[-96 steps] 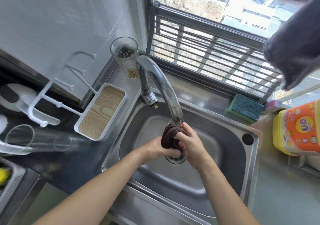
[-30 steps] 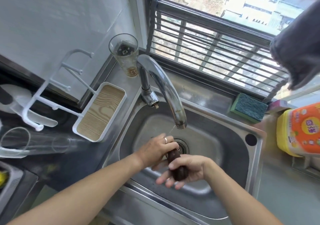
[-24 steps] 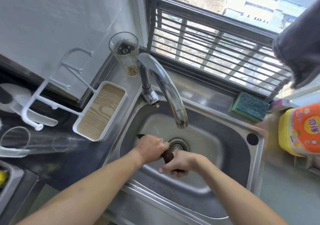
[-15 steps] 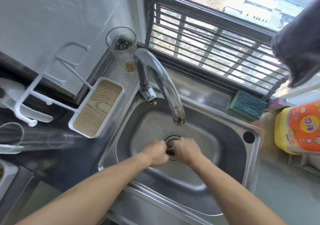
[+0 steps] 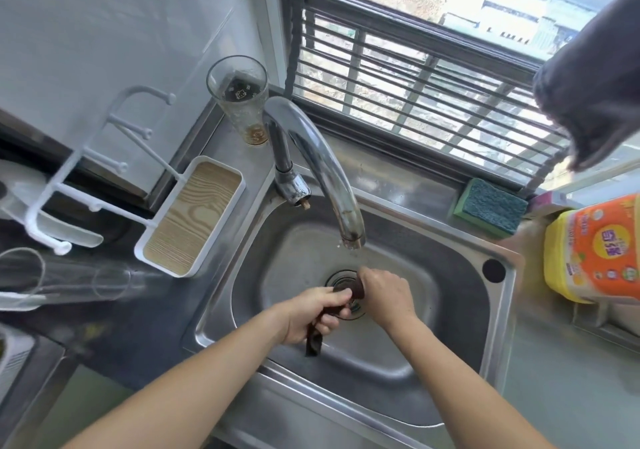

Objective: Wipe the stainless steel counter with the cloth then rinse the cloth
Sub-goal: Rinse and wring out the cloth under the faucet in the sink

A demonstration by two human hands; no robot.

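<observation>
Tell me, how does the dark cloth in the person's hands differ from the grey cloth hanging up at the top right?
The dark brown cloth is twisted into a tight roll, gripped by the left hand and right hand low in the sink; the grey cloth hangs loose and untouched by the window. The brown one looks far smaller, though the grey one is nearer the camera. Both are soft fabric.
</observation>
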